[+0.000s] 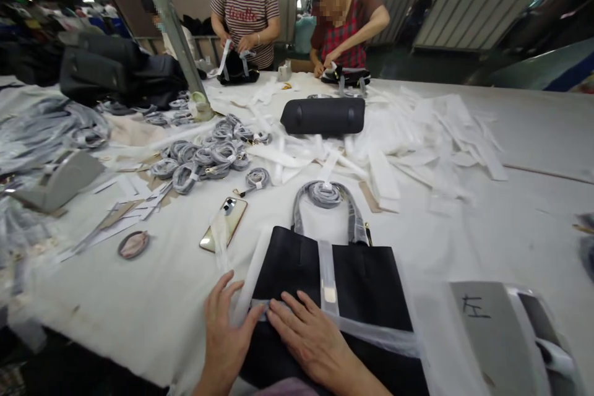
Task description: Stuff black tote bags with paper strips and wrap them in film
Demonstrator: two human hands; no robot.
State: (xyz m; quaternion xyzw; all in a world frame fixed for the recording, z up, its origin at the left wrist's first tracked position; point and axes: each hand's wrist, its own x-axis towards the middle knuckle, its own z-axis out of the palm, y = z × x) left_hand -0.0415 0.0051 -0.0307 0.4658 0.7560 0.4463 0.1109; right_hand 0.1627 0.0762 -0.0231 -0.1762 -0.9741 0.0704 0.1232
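A black handbag [371,288] lies flat in front of me, its wrapped handles [356,213] pointing away. A pale strip [378,335] runs across the bag, and another strip [327,260] runs down its middle to a small light tab. My right hand [310,337] rests flat on the bag and the crosswise strip, fingers stretched out. At the bag's left edge is my left hand [227,328], fingers apart, its thumb on the end of the crosswise strip. White foam sheet [254,269] shows along that edge. A coiled wrapped strap [325,193] lies between the handles.
A phone [224,224] and a ring-shaped item [133,244] lie left of the bag. Grey tape dispensers [492,334] [62,179] stand on both sides. Beyond are coiled straps [204,158], white foam strips [417,130], a black bag [323,116], a pole [169,18] and co-workers.
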